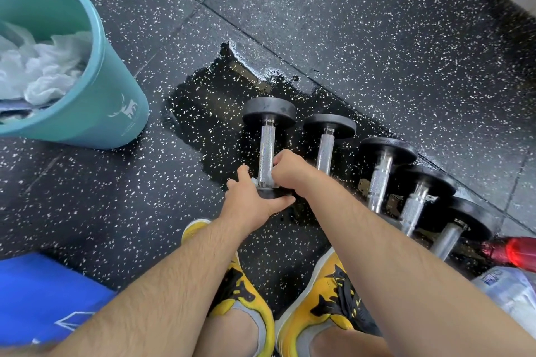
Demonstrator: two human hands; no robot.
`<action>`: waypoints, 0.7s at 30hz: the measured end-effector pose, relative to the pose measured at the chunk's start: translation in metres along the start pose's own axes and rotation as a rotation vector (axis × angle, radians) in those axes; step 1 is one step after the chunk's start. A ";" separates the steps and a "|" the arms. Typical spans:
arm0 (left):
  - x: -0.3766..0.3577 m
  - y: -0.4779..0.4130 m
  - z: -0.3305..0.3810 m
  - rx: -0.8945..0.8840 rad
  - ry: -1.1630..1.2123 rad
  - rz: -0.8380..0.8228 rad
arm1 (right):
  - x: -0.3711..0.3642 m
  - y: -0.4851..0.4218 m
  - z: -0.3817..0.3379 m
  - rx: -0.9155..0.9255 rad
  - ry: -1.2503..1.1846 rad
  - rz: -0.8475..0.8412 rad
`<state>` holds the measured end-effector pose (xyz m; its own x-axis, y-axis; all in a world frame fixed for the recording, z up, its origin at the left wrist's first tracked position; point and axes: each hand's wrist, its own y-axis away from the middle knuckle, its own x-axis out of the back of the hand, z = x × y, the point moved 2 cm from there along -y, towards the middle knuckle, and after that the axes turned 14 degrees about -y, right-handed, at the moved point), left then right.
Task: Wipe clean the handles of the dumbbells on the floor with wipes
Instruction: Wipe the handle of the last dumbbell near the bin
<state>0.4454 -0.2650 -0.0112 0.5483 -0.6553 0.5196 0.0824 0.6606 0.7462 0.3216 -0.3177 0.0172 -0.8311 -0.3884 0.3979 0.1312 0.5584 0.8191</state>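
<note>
At the far left a teal bin (116, 90) is standing on the speckled floor (377, 23), holding crumpled used wipes (43, 66), and a blue mat (37, 293) is lying in the near corner. Right of the bin a wet patch (208, 113) is darkening the floor, and the first dumbbell (269, 113) of a row is lying on it. The left hand (249, 203) is gripping this dumbbell's near weight, fingers wrapped round it to steady it. The right hand (290, 171) is curling tightly round the near end of the handle (266, 151), and a scrap of white (254, 182), probably the wipe, is showing between the two hands. To do this well, the left hand should be keeping the weight from rolling while the right is twisting and sliding the wipe along the whole ridged handle to the far collar, working into the grooves. Four more dumbbells (380, 180) are lying in line to the right, apparently waiting their turn. At the far right a red-capped bottle (513, 249) and a pack (510, 293), perhaps fresh wipes, are sitting near the right arm.
</note>
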 end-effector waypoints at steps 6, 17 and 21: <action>0.001 0.000 0.000 -0.005 -0.003 0.009 | -0.001 -0.006 0.000 -0.052 0.020 -0.036; 0.002 0.001 0.001 0.003 -0.001 -0.007 | -0.002 -0.006 -0.012 -0.021 0.140 0.051; 0.003 0.003 0.004 -0.003 -0.003 -0.005 | -0.008 -0.003 -0.022 -0.008 0.141 0.122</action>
<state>0.4441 -0.2664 -0.0060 0.5455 -0.6598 0.5168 0.0878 0.6582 0.7477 0.3400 -0.3326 0.0207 -0.7247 -0.4176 0.5480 0.2310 0.6021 0.7643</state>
